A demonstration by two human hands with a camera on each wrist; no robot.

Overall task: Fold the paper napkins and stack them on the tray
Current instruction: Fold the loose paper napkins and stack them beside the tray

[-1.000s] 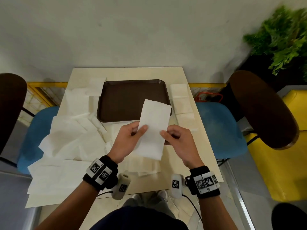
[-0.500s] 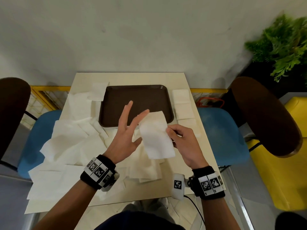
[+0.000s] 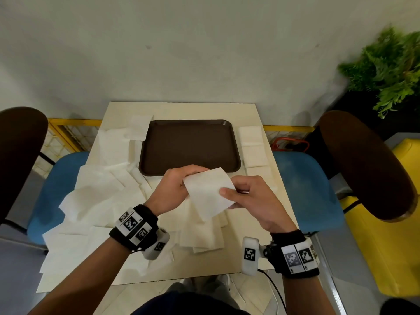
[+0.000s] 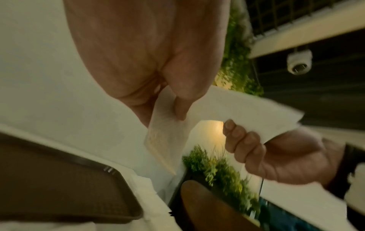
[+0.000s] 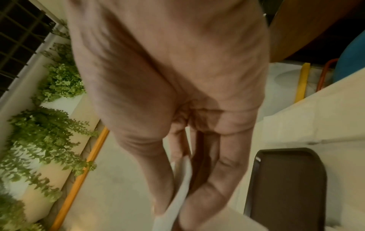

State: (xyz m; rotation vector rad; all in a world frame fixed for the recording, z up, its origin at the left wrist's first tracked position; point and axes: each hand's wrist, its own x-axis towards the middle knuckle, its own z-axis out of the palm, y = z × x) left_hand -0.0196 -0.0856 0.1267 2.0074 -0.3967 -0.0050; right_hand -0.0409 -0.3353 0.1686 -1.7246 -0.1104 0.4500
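Note:
A folded white napkin [image 3: 208, 194] is held up between both hands just in front of the brown tray [image 3: 189, 146], which holds nothing. My left hand [image 3: 175, 189] pinches the napkin's left edge [image 4: 168, 129] between thumb and fingers. My right hand [image 3: 245, 196] pinches its right side, thumb on top; the right wrist view shows the napkin [image 5: 182, 187] edge-on between the thumb and fingers. Many unfolded napkins [image 3: 95, 196] lie spread over the table's left half. A few folded napkins [image 3: 252, 146] lie in a row right of the tray.
The small beige table [image 3: 181, 108] stands against a wall. More flat napkins [image 3: 202, 233] lie under my hands. Blue chairs with dark backs [image 3: 304, 185] flank the table. A green plant [image 3: 391, 67] stands at the far right.
The tall napkin has been folded down to about half its length. My left hand, spread open half a second ago, now pinches the napkin's left edge. The camera view shifted slightly.

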